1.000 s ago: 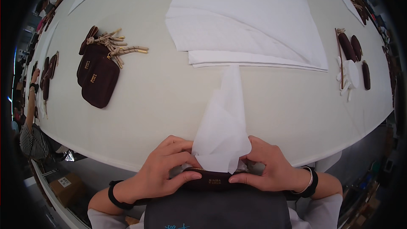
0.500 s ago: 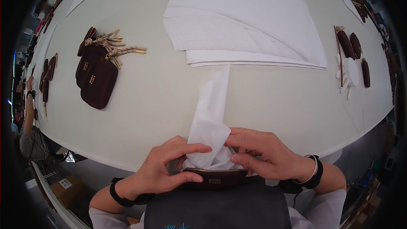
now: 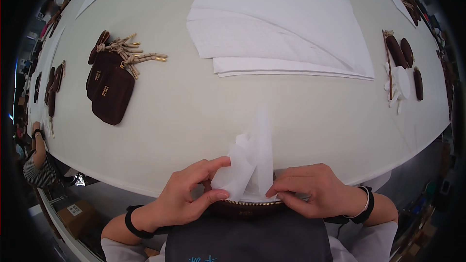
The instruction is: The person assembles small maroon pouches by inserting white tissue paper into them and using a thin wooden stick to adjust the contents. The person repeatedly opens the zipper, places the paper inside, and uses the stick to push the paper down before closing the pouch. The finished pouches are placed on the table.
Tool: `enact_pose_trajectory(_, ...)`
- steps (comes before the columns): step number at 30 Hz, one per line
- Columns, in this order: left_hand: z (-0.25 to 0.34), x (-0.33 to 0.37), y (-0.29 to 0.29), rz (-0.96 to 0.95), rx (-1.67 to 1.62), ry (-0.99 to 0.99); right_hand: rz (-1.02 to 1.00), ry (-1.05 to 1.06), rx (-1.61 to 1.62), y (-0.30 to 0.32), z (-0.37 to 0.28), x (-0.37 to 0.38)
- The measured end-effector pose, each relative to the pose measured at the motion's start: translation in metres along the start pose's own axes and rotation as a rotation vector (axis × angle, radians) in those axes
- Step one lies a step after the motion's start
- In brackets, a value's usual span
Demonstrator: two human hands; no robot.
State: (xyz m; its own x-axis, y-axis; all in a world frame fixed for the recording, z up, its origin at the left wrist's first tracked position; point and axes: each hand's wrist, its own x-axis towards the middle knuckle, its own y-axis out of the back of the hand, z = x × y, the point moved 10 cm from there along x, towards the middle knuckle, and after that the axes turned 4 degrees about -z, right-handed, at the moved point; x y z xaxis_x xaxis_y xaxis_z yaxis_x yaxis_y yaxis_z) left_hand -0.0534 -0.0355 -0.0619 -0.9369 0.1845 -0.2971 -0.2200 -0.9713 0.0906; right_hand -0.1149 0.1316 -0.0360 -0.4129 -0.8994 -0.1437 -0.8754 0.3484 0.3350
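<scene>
Overlapped pouches (image 3: 114,97) are laid at left, tan cords (image 3: 145,58) fanned inward, seemingly out of the hands' way; by the left hand (image 3: 189,191), thumb and forefinger are spread wide around the left edge of a thin white sheet (image 3: 238,177), the thumb set by the zip rim (image 3: 245,204), perhaps as a steady; the sheet is bunched upright in the open pouch (image 3: 242,210), held close to the body; the right hand's (image 3: 314,191) fingertips are gathered narrowly at its right end; whether sheet or rim is pinched cannot be told.
</scene>
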Motion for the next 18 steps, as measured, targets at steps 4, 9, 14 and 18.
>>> enact_pose_trajectory(4, 0.018, 0.002, -0.007, -0.114, 0.29, -0.224, 0.076, 0.065, -0.001, 0.005, -0.005, 0.0)
enact_pose_trajectory(9, 0.019, 0.003, -0.007, -0.101, 0.293, -0.168, 0.024, -0.171, 0.272, 0.003, 0.015, 0.01)
enact_pose_trajectory(14, 0.031, 0.003, -0.007, -0.032, 0.237, -0.255, 0.103, -0.179, 0.388, -0.005, 0.015, 0.021)
enact_pose_trajectory(18, 0.028, 0.001, -0.011, -0.1, 0.252, -0.263, 0.108, -0.012, 0.103, 0.003, 0.003, 0.01)
